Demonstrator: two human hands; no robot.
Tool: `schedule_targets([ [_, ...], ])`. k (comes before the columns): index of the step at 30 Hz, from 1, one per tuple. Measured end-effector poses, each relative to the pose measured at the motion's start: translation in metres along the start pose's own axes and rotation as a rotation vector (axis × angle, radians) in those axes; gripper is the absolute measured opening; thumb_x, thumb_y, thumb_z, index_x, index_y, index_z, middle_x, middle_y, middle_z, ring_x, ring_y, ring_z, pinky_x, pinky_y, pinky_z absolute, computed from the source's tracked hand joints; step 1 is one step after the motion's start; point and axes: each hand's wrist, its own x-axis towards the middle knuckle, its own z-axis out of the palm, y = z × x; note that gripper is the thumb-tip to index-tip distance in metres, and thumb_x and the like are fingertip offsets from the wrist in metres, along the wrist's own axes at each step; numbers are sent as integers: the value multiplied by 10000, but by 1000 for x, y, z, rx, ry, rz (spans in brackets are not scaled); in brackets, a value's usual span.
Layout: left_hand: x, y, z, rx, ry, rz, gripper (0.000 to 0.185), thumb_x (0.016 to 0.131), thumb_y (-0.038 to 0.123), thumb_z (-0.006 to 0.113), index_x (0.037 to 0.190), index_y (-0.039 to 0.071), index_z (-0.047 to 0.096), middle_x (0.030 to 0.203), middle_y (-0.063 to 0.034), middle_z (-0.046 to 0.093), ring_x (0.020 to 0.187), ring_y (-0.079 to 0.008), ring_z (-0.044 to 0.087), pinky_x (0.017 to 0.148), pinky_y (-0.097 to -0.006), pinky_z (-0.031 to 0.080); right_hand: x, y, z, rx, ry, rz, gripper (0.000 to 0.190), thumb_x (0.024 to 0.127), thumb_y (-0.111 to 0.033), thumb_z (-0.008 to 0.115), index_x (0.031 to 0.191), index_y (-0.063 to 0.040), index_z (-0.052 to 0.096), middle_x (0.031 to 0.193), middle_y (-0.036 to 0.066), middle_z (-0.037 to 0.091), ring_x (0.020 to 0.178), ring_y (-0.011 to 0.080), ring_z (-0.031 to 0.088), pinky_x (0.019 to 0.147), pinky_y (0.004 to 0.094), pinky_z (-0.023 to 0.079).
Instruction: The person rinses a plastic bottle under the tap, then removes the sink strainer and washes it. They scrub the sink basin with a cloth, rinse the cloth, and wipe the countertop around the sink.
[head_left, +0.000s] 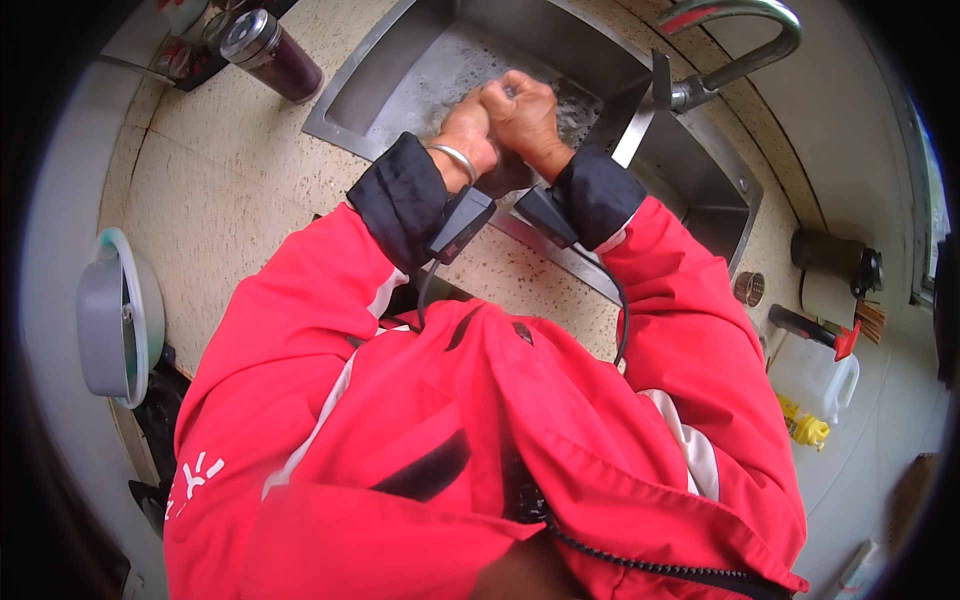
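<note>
My left hand (469, 127) and my right hand (521, 112) are pressed together over the left basin of a steel double sink (360, 82). Foamy, greyish water (427, 82) covers the basin floor. The fingers of both hands are curled, and whether anything is between them is hidden. Just below my wrists, a dark, blurred patch shows in the water near the basin's front wall; I cannot tell what it is. A silver bangle (454, 161) circles my left wrist. Black cuffs are turned back on both red sleeves.
A curved metal faucet (750, 52) stands at the sink's back right. To the left are a lidded jar of dark contents (274, 56) and stacked basins (120, 322). A strainer cup (750, 289), a plastic jug (814, 375) and a yellow-capped bottle (806, 427) line the right side.
</note>
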Motion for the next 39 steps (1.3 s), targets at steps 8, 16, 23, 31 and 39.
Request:
schedule_targets([
  [8,-7,3,3,11,72,2,252,946,234,456,969,28,600,926,-122,652,841,-288,630,821,-432,523,10,2,-20,-5,-65,60,290,816,-335,670,830,-45,682,737,162,669,681,296,660,656,368,512],
  [16,22,-2,-11,147,-30,69,233,923,251,499,938,41,597,878,-77,634,818,-201,619,765,-345,519,-4,-1,-12,-58,-42,-23,308,868,-288,576,720,-20,607,660,226,561,586,380,575,545,413,454],
  [23,-6,28,-22,-66,-434,9,362,958,283,375,996,8,607,1019,-118,660,928,-277,637,858,-403,512,3,35,-49,327,-446,-41,269,933,-255,508,956,4,574,869,181,569,793,230,551,725,358,432],
  [31,-17,46,2,-40,-295,-111,366,956,266,409,1086,-22,594,1130,-158,632,1034,-325,607,959,-481,454,-18,56,-69,308,-826,364,406,812,-96,608,1216,-62,584,1092,47,630,1022,138,543,907,297,437],
  [39,-11,45,-23,41,64,41,423,916,389,534,1099,14,598,1143,-138,627,1048,-304,598,982,-452,433,8,58,-79,622,-65,527,301,882,-195,600,1130,-27,583,986,67,638,783,154,625,661,297,519],
])
